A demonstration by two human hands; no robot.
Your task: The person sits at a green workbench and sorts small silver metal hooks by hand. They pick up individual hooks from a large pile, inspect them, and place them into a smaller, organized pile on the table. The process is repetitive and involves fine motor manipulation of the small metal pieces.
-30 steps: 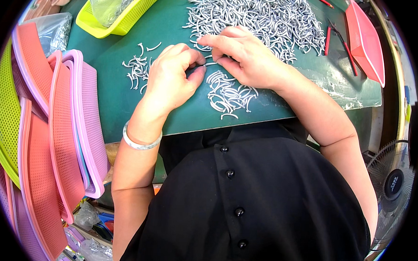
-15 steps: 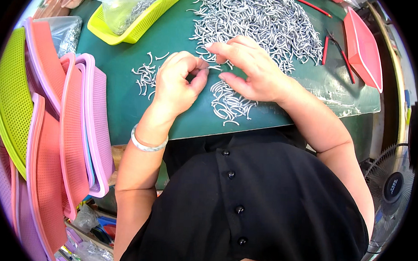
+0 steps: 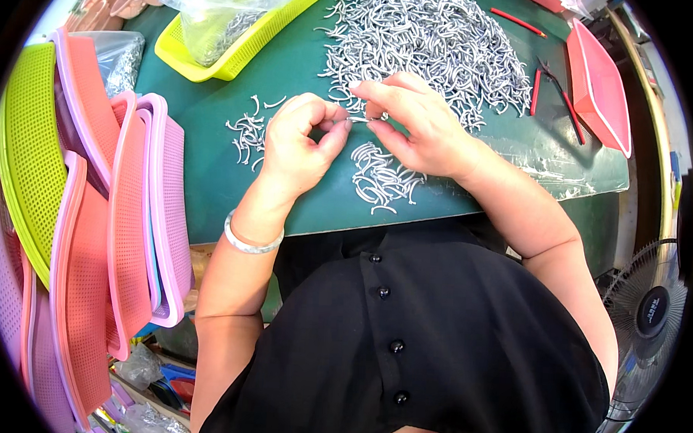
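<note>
A short curved silver-grey piece (image 3: 358, 119), like a little bent tube, is held between my two hands over the table. My left hand (image 3: 303, 142) pinches its left end between thumb and forefinger. At its right end, the thumb and a bent finger of my right hand (image 3: 418, 127) close on it, while the forefinger stretches out above. A small pile of like pieces (image 3: 384, 176) lies just below my right hand. Left of my left hand is a smaller scatter of them (image 3: 249, 135). Beyond both hands spreads a large heap of these pieces (image 3: 436, 48).
On the green table (image 3: 210, 189) stand a lime basket (image 3: 249, 64) with a clear bag (image 3: 208, 28) and a pink tray (image 3: 604, 88). Red-handled pliers (image 3: 571, 110) and a red pen-like stick (image 3: 519, 22) lie at right. Stacked plastic baskets (image 3: 85, 284) crowd the left; a fan (image 3: 648, 311) is at right.
My right thumb and finger have come together on the right end of the curved piece, where they were apart before. The whole view has shifted slightly.
</note>
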